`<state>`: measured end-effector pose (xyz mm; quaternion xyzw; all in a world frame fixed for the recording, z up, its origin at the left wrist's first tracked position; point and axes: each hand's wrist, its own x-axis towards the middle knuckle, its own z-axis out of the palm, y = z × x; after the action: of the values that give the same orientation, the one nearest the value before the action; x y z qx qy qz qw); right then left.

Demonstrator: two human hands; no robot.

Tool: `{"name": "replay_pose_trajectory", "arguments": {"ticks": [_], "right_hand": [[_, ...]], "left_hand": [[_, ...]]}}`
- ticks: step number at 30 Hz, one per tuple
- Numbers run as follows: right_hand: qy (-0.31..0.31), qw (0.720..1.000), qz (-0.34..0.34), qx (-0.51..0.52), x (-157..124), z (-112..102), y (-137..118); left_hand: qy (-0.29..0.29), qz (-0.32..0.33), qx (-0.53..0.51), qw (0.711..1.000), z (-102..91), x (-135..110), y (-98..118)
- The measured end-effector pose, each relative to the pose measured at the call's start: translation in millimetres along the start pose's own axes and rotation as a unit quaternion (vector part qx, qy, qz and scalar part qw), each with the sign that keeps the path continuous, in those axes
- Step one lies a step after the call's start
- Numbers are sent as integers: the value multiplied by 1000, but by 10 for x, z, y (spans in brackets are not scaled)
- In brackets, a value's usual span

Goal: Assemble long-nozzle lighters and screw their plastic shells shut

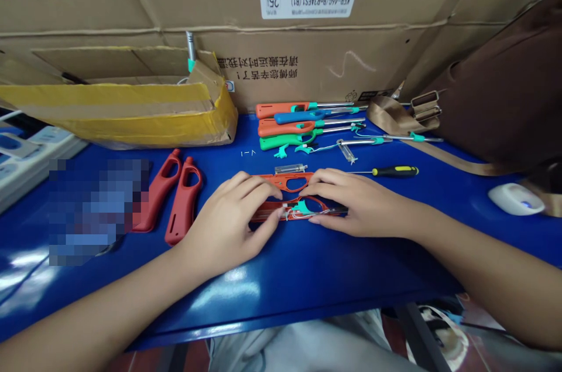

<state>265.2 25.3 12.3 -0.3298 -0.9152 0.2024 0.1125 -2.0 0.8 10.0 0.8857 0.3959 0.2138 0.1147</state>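
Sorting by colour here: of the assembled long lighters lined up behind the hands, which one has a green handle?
The green lighter, frontmost in the row; behind it lie two orange lighters and one blue lighter.

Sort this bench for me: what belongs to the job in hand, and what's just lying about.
In hand: left hand and right hand, both holding the open red lighter shell with its teal trigger.
Lying about: two red shell halves, finished lighters, screwdriver, taped cardboard box, white mouse, brown bag.
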Motion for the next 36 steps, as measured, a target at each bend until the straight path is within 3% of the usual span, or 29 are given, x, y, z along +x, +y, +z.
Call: {"name": "replay_pose_trajectory", "arguments": {"ticks": [8,17,21,26,36], "right_hand": [[26,1000,10,4,-32,-18,24],[11,1000,-15,12,2,-16,-2],[20,999,-25,21,4,17,-1],[13,999,-25,-22,-7,43,-22],[18,997,-41,-59,-31,88,8]], "left_hand": [[-45,-14,-11,999,37,14,-40],[-50,-2,17,999,22,-24,0],[-37,37,-13,999,22,-36,31],[-74,103,-8,992,78,-44,11],[-38,124,-28,991,123,-58,-18]]}}
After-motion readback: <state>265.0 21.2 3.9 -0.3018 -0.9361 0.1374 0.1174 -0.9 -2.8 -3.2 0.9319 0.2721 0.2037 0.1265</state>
